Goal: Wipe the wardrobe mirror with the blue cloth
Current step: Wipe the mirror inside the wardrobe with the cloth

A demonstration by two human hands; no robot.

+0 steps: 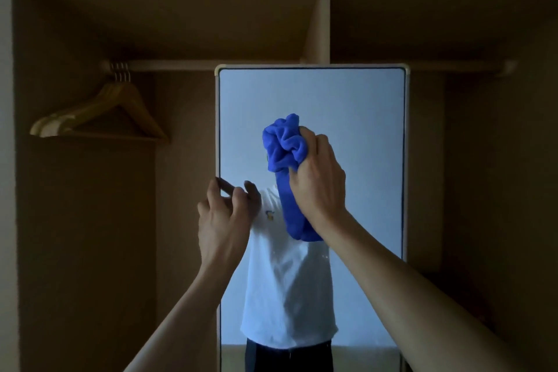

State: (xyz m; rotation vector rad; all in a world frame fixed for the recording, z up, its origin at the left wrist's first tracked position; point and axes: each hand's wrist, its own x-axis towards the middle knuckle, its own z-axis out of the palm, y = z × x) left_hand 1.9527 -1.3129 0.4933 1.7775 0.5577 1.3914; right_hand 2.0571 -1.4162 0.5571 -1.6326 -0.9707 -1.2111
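While right hand [317,178] grips bunched plush cloth [282,145] against mirror [362,115] — left hand [223,220] hovers half-curled.

Dim frame overall: the wardrobe [75,220] interior is underexposed brown murk, and the mirror [362,130] is the only bright patch, reflecting a cool bluish-white room. The blue cloth [283,145] is saturated and sharp against it, while the left hand [223,220] and right hand [317,181] read dark, half-silhouetted; the hangers [99,118] at the wardrobe's upper left are low-contrast and a bit soft. Wide-angle distortion at the edges: forearms balloon toward the bottom corners, straight lines bend slightly, dark areas look smeared.
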